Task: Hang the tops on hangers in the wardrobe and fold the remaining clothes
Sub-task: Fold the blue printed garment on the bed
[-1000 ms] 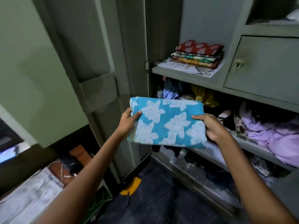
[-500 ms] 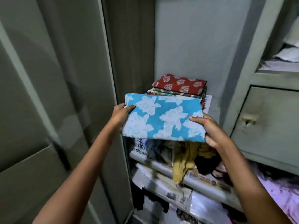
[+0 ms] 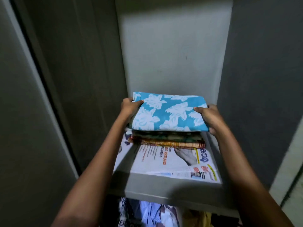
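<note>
Both hands grip the folded blue cloth (image 3: 168, 114) by its short ends: the left hand (image 3: 130, 106) has its thumb curled over the top of the left edge with the fingers tucked beneath, and the right hand (image 3: 209, 117) mirrors it on the right edge, thumb on top and fingers wrapped under the fold. Both forearms reach forward and up into the wardrobe, roughly parallel, with wrists straight.

Lying flat, the cloth has its long axis running left to right across the compartment, its folded front edge facing the person. It is bright turquoise printed with large white flowers, folded into a neat thick rectangle.

It sits on top of a stack of folded clothes (image 3: 167, 140), whose edges show green, orange and reddish patterned layers just below it. That stack rests on sheets of newspaper (image 3: 172, 161) lining the grey metal shelf (image 3: 160, 189). Plain grey walls enclose the compartment behind and on both sides. Below the shelf's front lip, loose crumpled garments (image 3: 152, 213) in white, blue and yellow fill the next level down.
</note>
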{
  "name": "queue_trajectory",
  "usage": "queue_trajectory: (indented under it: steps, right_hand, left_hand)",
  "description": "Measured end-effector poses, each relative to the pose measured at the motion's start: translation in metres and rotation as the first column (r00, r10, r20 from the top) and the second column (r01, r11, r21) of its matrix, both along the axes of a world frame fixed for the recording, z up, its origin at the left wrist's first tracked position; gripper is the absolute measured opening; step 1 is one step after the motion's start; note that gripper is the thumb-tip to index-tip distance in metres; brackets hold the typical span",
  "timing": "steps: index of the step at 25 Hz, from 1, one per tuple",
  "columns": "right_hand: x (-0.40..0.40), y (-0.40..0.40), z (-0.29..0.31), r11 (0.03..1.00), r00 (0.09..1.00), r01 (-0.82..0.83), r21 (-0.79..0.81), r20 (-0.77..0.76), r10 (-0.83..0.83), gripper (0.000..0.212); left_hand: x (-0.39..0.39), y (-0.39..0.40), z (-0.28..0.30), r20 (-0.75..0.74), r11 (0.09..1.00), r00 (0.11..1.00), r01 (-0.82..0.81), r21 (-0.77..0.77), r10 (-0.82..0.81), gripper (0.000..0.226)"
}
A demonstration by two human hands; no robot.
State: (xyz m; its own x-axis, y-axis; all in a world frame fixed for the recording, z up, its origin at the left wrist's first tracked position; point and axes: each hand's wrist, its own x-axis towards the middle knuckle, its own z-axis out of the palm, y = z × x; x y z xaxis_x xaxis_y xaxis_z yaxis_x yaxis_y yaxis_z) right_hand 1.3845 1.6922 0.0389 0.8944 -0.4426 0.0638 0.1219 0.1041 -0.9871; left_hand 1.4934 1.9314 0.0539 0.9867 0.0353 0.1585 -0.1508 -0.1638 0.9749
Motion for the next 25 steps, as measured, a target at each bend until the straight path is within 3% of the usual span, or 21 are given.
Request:
queue_trajectory:
  steps: [5,9,14,19,21,22,23,25]
  right_hand:
    - [0.064,-0.017,0.014,0.986,0.991,0.135,-0.095,-0.013,-0.137,0.035]
    - [0.088,-0.025,-0.032,0.970,0.969,0.172,-0.170,-0.149,-0.198,0.033]
    - [0.094,-0.032,-0.027,0.979,0.980,0.173,-0.105,-0.080,-0.182,0.032]
    - [0.085,-0.024,-0.031,0.952,0.959,0.073,-0.297,-0.241,-0.148,0.030]
    - [0.084,-0.027,-0.018,0.810,0.908,0.001,-0.586,-0.339,-0.247,0.034]
    - [0.088,-0.028,-0.005,0.655,0.872,0.028,-0.755,-0.302,-0.385,0.042]
    - [0.095,-0.024,0.008,0.492,0.864,0.097,-0.865,-0.172,-0.474,0.048]
    - [0.114,-0.005,0.026,0.311,0.930,0.130,-0.941,0.007,-0.367,0.049]
  left_hand:
    - [0.078,-0.029,-0.001,-0.029,1.000,0.999,0.018,0.010,-0.017,0.021]
    - [0.116,-0.037,-0.042,-0.158,0.995,0.986,0.073,0.065,-0.062,0.022]
    - [0.110,-0.043,-0.023,-0.057,0.997,0.996,0.074,0.017,-0.073,0.017]
    - [0.100,-0.035,-0.030,-0.166,0.946,0.986,0.079,0.315,-0.027,0.043]
    - [0.097,-0.035,-0.023,-0.148,0.808,0.987,0.045,0.588,0.053,0.054]
    - [0.096,-0.040,-0.013,-0.018,0.705,0.995,-0.053,0.708,0.093,0.056]
    - [0.095,-0.048,-0.003,0.163,0.662,0.985,-0.164,0.732,0.065,0.054]
    - [0.089,-0.069,0.011,0.403,0.683,0.900,-0.189,0.706,-0.168,0.045]
